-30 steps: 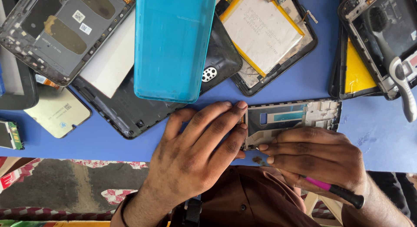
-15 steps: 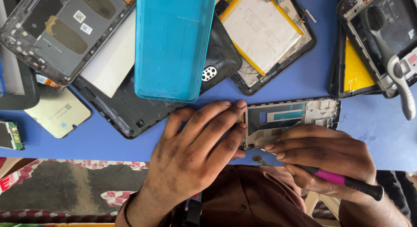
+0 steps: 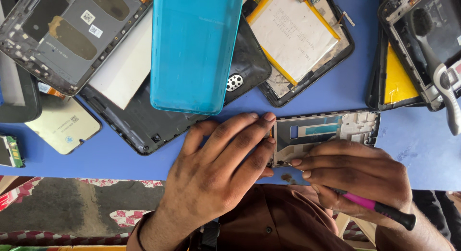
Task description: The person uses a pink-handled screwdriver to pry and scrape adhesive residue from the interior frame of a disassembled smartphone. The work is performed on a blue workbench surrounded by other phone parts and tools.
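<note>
A bare phone frame (image 3: 331, 131) lies flat on the blue table (image 3: 336, 95), near its front edge. My left hand (image 3: 221, 169) presses on the frame's left end, fingers spread flat over it. On the frame's lower edge rests my right hand (image 3: 355, 176), which also grips a screwdriver (image 3: 379, 209) with a pink and black handle that points away to the right. The tool's tip is hidden by my fingers.
A turquoise phone back cover (image 3: 194, 47) lies on black phone shells (image 3: 158, 121). An open phone with a pale battery (image 3: 295, 37) sits behind. More opened phones lie at left (image 3: 62, 35) and right (image 3: 422, 49), along with a yellow-backed part (image 3: 398, 83) and a beige panel (image 3: 62, 124).
My right hand has turned, swinging the screwdriver handle farther out to the right. My left hand and the frame stay put.
</note>
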